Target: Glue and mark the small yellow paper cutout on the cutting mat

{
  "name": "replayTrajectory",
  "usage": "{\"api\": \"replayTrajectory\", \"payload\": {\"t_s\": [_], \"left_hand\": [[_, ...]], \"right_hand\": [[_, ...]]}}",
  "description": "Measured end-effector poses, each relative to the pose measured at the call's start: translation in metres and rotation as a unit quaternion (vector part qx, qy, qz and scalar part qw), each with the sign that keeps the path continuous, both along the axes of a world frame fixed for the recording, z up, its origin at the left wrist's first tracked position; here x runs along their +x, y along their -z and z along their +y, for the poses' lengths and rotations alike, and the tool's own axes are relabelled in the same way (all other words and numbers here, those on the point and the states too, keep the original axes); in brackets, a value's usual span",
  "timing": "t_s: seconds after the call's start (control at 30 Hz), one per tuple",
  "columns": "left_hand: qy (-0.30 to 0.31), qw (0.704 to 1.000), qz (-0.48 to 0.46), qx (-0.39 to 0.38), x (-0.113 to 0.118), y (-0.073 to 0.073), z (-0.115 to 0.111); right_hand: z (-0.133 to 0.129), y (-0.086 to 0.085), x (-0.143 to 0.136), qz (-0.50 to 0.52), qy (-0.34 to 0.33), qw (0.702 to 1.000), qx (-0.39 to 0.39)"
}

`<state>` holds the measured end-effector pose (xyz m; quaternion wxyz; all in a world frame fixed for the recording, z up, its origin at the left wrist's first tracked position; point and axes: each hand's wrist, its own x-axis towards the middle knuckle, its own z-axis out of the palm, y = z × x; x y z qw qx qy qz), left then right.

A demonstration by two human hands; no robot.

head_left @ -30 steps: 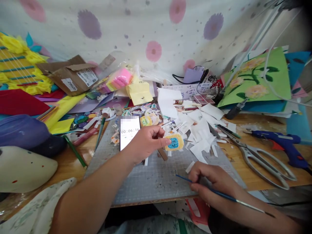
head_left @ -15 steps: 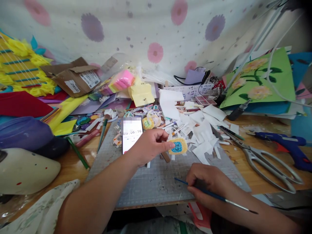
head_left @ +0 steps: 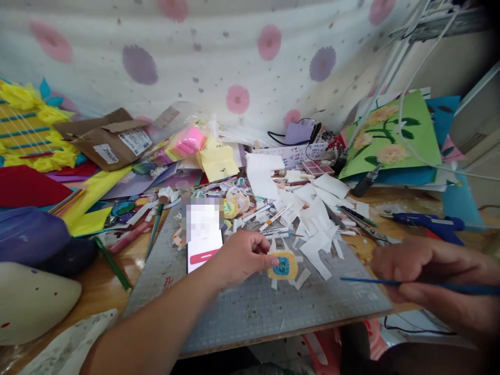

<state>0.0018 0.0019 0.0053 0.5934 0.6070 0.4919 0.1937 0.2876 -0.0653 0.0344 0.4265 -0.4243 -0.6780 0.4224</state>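
My left hand (head_left: 246,256) pinches the left edge of a small yellow piece with a blue centre (head_left: 287,266), between thumb and fingertips. White paper tabs stick out around that piece, over the grey cutting mat (head_left: 250,323). My right hand (head_left: 425,268), slightly blurred, is at the right side past the mat's edge. It grips a thin blue-handled paintbrush (head_left: 363,280), which lies nearly level and points its handle end left. A phone (head_left: 203,245) with a lit screen lies on the mat just left of my left hand, partly covered by the forearm.
White paper scraps (head_left: 312,229) and several pens are heaped behind the hands. Large scissors (head_left: 371,229) and a blue glue gun (head_left: 425,221) lie at right, partly behind my right hand. At left are a green pencil (head_left: 113,264), a cardboard box (head_left: 109,138) and a white rounded object (head_left: 35,302).
My right hand has swung right with the paintbrush, away from the yellow piece. My left hand, still pinching the piece, now appears lower. The whole view has shifted a little.
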Motion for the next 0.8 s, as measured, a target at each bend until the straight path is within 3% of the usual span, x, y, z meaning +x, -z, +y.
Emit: {"api": "replayTrajectory", "payload": {"t_s": [0.1,0.23,0.37,0.47,0.63,0.8], "left_hand": [[0.016,0.996,0.078,0.028,0.005,0.003,-0.002],[0.024,0.988,0.139,0.068,0.005,0.004,-0.001],[0.004,0.951,0.190,0.246,0.001,-0.004,-0.003],[0.005,0.941,0.101,0.324,0.001,-0.011,-0.012],[0.087,0.957,-0.072,0.268,0.007,-0.019,-0.026],[0.123,0.953,-0.108,0.254,0.006,-0.023,-0.027]], "right_hand": [[0.002,0.001,0.009,-0.003,0.078,0.996,0.029],[0.004,0.005,0.006,-0.013,0.083,0.996,0.003],[0.004,0.005,-0.005,-0.028,0.061,0.997,-0.040],[0.005,0.003,-0.017,-0.026,0.061,0.996,-0.063],[0.005,-0.001,-0.037,-0.032,0.039,0.995,-0.086],[0.007,-0.004,-0.048,-0.023,0.000,0.996,-0.085]]}}
